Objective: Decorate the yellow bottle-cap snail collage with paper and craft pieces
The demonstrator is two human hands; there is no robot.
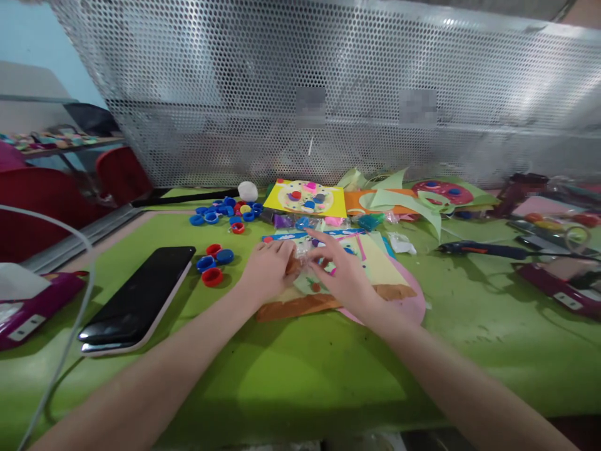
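Over a paper craft sheet (392,263) with a brown strip along its lower edge, both hands meet at a small clear plastic bag (303,247). My left hand (268,270) is closed on the bag's left side, and something brownish shows by its fingertips. On the other side, my right hand (345,272) has its fingers bent, with thumb and fingertips at the bag's edge. What lies inside the bag is too blurred to name. Part of the sheet is hidden under my hands. Behind it lie small packets of coloured material, among them a green packet (370,222).
Left on the green table (291,369) are a black phone (141,294), blue and red bottle caps (212,275) and a cable (89,269). A yellow card (272,202) stands near the perforated metal screen (263,100). To the right lies a dark-handled tool (488,249).
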